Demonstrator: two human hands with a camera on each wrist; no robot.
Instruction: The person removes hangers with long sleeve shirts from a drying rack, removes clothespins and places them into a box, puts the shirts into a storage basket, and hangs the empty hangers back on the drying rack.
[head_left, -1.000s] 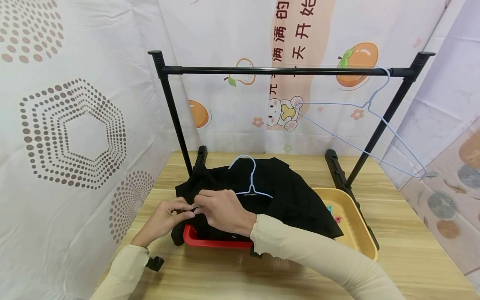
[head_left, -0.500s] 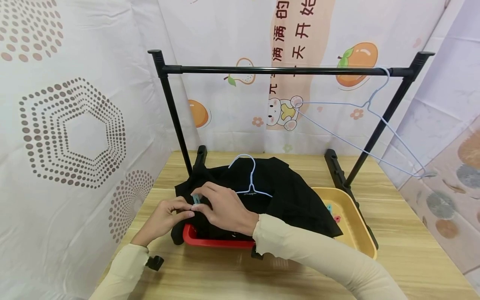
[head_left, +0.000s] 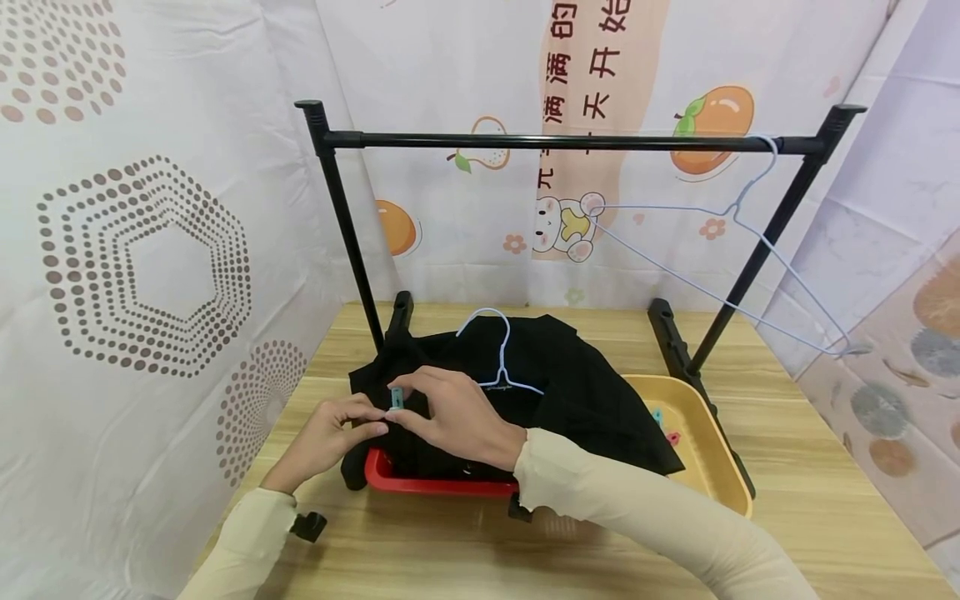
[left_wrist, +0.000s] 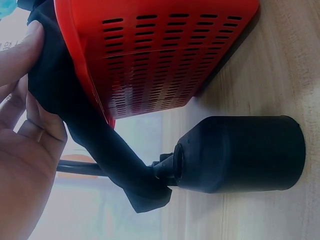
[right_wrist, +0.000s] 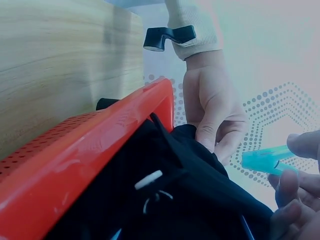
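Observation:
A black garment (head_left: 592, 400) is spread over a red basket (head_left: 442, 487), with a light blue hanger (head_left: 504, 354) lying at its neck. The left hand (head_left: 330, 437) pinches the garment's left edge between thumb and fingers; the left wrist view shows the cloth (left_wrist: 55, 75) in its grip. Just beside it, the right hand (head_left: 457, 417) holds a teal clothespin (head_left: 397, 398) between thumb and fingers. In the right wrist view the clothespin (right_wrist: 265, 159) is apart from the cloth, close to the left hand (right_wrist: 215, 110).
A black rack (head_left: 570, 142) stands around the basket, and a second blue hanger (head_left: 738, 218) hangs at its right end. Right of the basket is a yellow tray (head_left: 701, 442) holding small teal and red clothespins. A black rack foot (left_wrist: 245, 154) stands near the left hand.
The right hand has drawn slightly back to the right and turned, bringing the teal clothespin upright into clearer view. The left hand has kept its pinch on the cloth.

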